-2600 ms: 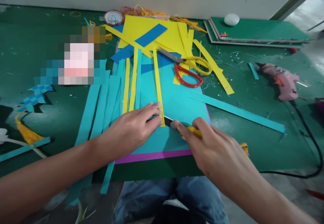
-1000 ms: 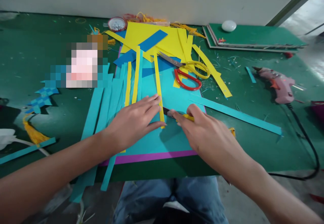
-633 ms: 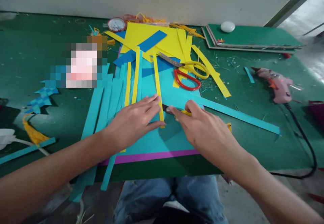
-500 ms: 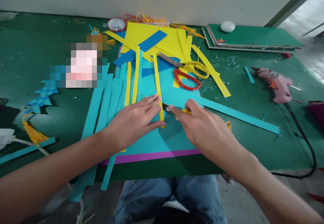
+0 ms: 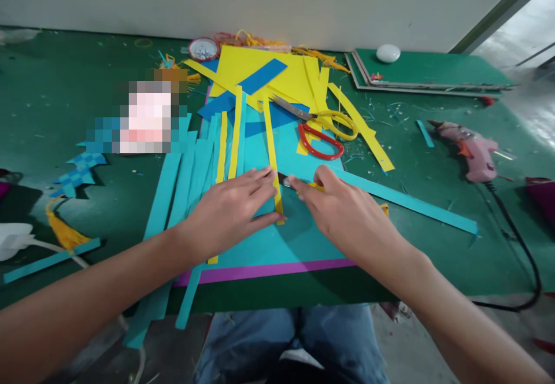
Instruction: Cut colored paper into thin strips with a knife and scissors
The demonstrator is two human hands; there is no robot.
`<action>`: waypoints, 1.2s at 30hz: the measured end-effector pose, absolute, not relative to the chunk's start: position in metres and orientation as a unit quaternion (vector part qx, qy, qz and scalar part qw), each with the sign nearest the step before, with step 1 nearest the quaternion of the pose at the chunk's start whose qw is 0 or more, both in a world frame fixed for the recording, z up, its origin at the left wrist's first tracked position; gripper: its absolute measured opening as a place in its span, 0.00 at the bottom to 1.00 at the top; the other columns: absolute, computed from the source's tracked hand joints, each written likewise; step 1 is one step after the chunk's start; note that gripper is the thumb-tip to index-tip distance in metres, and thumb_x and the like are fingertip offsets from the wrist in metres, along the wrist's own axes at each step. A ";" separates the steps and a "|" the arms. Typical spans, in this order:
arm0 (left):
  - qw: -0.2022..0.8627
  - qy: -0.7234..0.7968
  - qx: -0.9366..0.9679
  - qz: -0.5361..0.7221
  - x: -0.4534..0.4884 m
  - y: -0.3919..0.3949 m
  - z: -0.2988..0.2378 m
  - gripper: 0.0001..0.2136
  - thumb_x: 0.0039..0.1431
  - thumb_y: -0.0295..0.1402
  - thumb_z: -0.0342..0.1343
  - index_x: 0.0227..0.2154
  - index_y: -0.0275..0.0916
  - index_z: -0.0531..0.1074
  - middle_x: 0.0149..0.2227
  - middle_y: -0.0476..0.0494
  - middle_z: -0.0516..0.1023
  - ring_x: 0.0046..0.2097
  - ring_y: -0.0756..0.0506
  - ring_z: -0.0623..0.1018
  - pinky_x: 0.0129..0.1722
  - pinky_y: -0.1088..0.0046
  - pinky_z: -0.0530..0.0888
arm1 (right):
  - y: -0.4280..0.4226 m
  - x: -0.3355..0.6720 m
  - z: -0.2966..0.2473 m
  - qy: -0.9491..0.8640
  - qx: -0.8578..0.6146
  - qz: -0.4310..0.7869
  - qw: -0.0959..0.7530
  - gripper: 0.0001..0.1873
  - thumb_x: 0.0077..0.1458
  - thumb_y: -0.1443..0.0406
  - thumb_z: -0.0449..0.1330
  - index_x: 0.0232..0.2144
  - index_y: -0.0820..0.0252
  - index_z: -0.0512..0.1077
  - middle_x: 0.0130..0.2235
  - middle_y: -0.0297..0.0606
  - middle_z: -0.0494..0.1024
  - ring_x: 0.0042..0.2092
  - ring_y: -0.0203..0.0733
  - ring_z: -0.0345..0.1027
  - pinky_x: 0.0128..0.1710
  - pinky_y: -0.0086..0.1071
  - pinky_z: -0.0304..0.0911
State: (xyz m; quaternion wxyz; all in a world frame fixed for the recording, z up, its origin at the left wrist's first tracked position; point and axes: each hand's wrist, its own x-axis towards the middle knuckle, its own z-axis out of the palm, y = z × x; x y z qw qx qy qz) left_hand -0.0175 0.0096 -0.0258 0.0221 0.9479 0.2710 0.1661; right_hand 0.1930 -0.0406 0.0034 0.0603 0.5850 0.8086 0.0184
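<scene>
1. Left hand [image 5: 234, 203], spread flat, presses one narrow, straight yellow paper strip [image 5: 270, 141] onto the smooth turquoise sheet [image 5: 299, 236].
2. Right hand [image 5: 347, 207] grips one metal-bladed knife [image 5: 286, 181] over that sheet.
3. One pair of loop-handled scissors [image 5: 311, 117] lies toward the sheet's far right.

The tabletop [image 5: 455, 268] is deep green beneath a plain turquoise sheet [image 5: 299, 239] edged by a purple sheet [image 5: 260, 272], with a bright yellow strip [image 5: 271, 141], more turquoise strips [image 5: 162, 199], a yellow sheet [image 5: 243, 63] and a strong blue strip [image 5: 264, 76]. The knife [image 5: 287, 182] shows a dark blade and yellow handle, while the scissors [image 5: 313, 117] pair grey blades with one yellow and one red handle. A woven piece [image 5: 82, 170] is chequered in lighter and darker blue, its tassel [image 5: 65, 231] golden orange; the glue gun [image 5: 477, 150] is pale pink with an orange trigger.
</scene>
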 end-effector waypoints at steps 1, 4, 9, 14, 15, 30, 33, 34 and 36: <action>0.016 0.259 0.950 0.173 -0.017 0.008 -0.024 0.18 0.66 0.43 0.53 0.46 0.32 0.74 0.55 0.30 0.76 0.58 0.37 0.76 0.57 0.57 0.75 | -0.044 0.194 0.003 0.812 0.581 0.017 0.059 0.26 0.65 0.68 0.48 0.64 0.51 0.62 0.41 0.42 0.69 0.28 0.35 0.65 0.24 0.31 0.50; -0.004 0.212 0.957 0.199 -0.016 -0.002 -0.016 0.12 0.66 0.37 0.54 0.37 0.32 0.76 0.46 0.33 0.82 0.52 0.40 0.80 0.58 0.59 0.75 | -0.065 0.198 0.003 0.831 0.555 0.020 0.043 0.28 0.62 0.71 0.50 0.63 0.53 0.64 0.39 0.40 0.69 0.27 0.35 0.63 0.25 0.30 0.55; -0.019 0.180 0.959 0.218 -0.010 -0.019 -0.012 0.10 0.66 0.35 0.55 0.36 0.33 0.76 0.38 0.42 0.84 0.42 0.44 0.83 0.54 0.62 0.78 | -0.103 0.202 0.002 0.851 0.524 0.031 -0.002 0.32 0.53 0.78 0.51 0.60 0.62 0.68 0.35 0.40 0.67 0.25 0.34 0.60 0.25 0.30 0.63; -0.058 0.209 0.952 0.215 -0.009 -0.017 -0.021 0.21 0.63 0.46 0.55 0.42 0.28 0.74 0.49 0.30 0.81 0.51 0.38 0.81 0.54 0.60 0.78 | -0.111 0.201 0.000 0.843 0.538 0.021 0.005 0.34 0.52 0.78 0.52 0.61 0.61 0.66 0.35 0.40 0.68 0.26 0.35 0.63 0.27 0.32 0.68; -0.065 0.211 0.952 0.214 -0.009 -0.017 -0.022 0.22 0.63 0.47 0.55 0.41 0.28 0.74 0.49 0.29 0.80 0.52 0.38 0.80 0.53 0.61 0.78 | -0.111 0.201 0.000 0.842 0.539 0.020 0.005 0.34 0.52 0.78 0.52 0.61 0.61 0.66 0.36 0.40 0.68 0.26 0.36 0.63 0.27 0.33 0.68; -0.090 0.202 0.957 0.187 -0.010 -0.020 -0.025 0.22 0.64 0.45 0.54 0.46 0.27 0.73 0.51 0.29 0.79 0.54 0.39 0.79 0.54 0.64 0.78 | -0.102 0.201 0.003 0.837 0.547 0.028 -0.013 0.34 0.51 0.78 0.50 0.60 0.58 0.69 0.34 0.39 0.69 0.24 0.36 0.62 0.26 0.32 0.65; -0.091 0.199 0.959 0.183 -0.010 -0.020 -0.025 0.21 0.65 0.44 0.54 0.45 0.27 0.74 0.51 0.28 0.79 0.54 0.38 0.79 0.54 0.64 0.78 | -0.098 0.200 0.002 0.837 0.546 0.033 -0.015 0.34 0.51 0.79 0.50 0.59 0.59 0.69 0.34 0.40 0.69 0.24 0.35 0.61 0.26 0.31 0.64; -0.091 0.199 0.959 0.181 -0.010 -0.021 -0.025 0.21 0.65 0.44 0.54 0.45 0.26 0.74 0.51 0.27 0.79 0.54 0.38 0.79 0.55 0.64 0.78 | -0.097 0.200 0.002 0.837 0.546 0.034 -0.015 0.33 0.52 0.79 0.50 0.59 0.59 0.69 0.35 0.40 0.69 0.25 0.35 0.60 0.26 0.31 0.64; -0.091 0.198 0.959 0.182 -0.010 -0.021 -0.026 0.20 0.65 0.43 0.54 0.45 0.26 0.73 0.52 0.27 0.79 0.54 0.37 0.79 0.55 0.63 0.77 | -0.094 0.200 0.002 0.836 0.547 0.032 -0.012 0.32 0.53 0.78 0.50 0.59 0.59 0.69 0.35 0.40 0.69 0.25 0.35 0.60 0.26 0.31 0.63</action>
